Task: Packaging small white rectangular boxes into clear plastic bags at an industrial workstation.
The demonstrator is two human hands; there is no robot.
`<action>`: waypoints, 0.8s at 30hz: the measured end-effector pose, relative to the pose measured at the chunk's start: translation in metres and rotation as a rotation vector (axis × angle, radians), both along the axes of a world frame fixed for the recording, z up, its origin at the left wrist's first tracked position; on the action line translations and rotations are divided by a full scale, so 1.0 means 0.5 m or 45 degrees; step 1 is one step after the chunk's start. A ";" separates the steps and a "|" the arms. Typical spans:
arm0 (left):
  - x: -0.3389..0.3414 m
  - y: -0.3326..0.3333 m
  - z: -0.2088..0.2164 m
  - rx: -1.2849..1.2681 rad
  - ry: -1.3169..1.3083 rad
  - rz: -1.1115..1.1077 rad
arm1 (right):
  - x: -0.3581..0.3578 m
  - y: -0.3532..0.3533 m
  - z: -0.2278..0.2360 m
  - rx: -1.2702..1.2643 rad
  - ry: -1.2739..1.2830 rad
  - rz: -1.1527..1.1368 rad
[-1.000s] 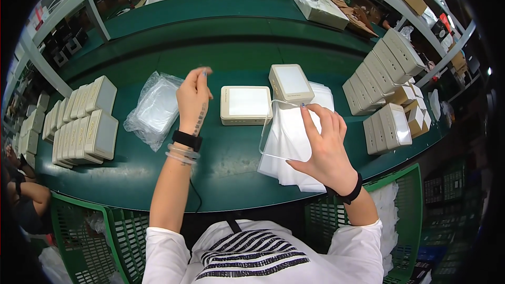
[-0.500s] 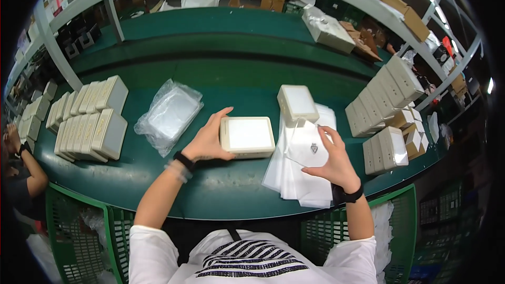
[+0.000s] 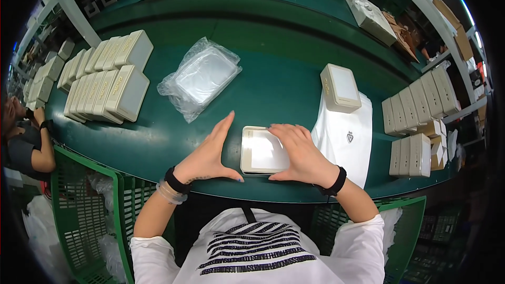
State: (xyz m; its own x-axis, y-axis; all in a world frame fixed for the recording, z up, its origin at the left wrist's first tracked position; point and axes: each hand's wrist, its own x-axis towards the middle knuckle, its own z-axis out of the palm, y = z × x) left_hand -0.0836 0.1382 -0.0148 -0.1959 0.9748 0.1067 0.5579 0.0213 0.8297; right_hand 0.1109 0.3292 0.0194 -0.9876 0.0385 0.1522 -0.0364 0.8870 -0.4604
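A cream flat box [image 3: 259, 152] lies near the front edge of the green table [image 3: 273, 68]. My right hand [image 3: 299, 152] rests flat on its right half, fingers spread over the lid. My left hand [image 3: 210, 152] stands open just left of the box, thumb along the table edge, not touching it as far as I can tell. A stack of white flat bags [image 3: 347, 137] lies to the right of the box, with a second cream box [image 3: 340, 87] on its far end.
Rows of cream boxes stand at the left [image 3: 108, 81] and at the right [image 3: 418, 108]. A clear plastic bag of trays [image 3: 202, 76] lies in the middle. Green crates [image 3: 87, 215] flank me. Another person's arm [image 3: 37, 152] shows at far left.
The view has shifted and the box now lies closer to the front edge. My right hand has left the white bags and moved onto the box; my left hand has come off it.
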 end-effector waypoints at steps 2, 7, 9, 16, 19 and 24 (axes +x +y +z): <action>-0.007 -0.009 -0.001 -0.060 0.037 -0.008 | -0.009 -0.004 -0.006 -0.027 -0.018 -0.003; 0.003 0.010 -0.012 -0.053 0.243 -0.136 | -0.014 -0.013 -0.007 -0.039 -0.056 -0.031; 0.007 0.019 -0.008 -0.077 0.261 -0.122 | -0.007 -0.012 -0.008 -0.023 -0.107 -0.055; 0.017 0.029 0.023 -0.238 0.318 -0.079 | 0.023 0.024 0.021 -0.112 -0.320 -0.114; 0.024 0.040 0.040 -0.308 0.397 -0.085 | 0.036 0.041 0.023 -0.302 -0.414 -0.129; 0.037 0.041 0.070 -0.340 0.544 -0.073 | 0.038 0.038 0.025 -0.263 -0.428 -0.122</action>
State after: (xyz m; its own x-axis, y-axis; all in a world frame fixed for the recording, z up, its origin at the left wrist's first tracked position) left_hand -0.0649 0.1586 0.0200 -0.1346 0.9869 -0.0888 0.8529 0.1610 0.4967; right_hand 0.1300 0.3480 0.0318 -0.9715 0.1285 -0.1991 0.2247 0.7665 -0.6016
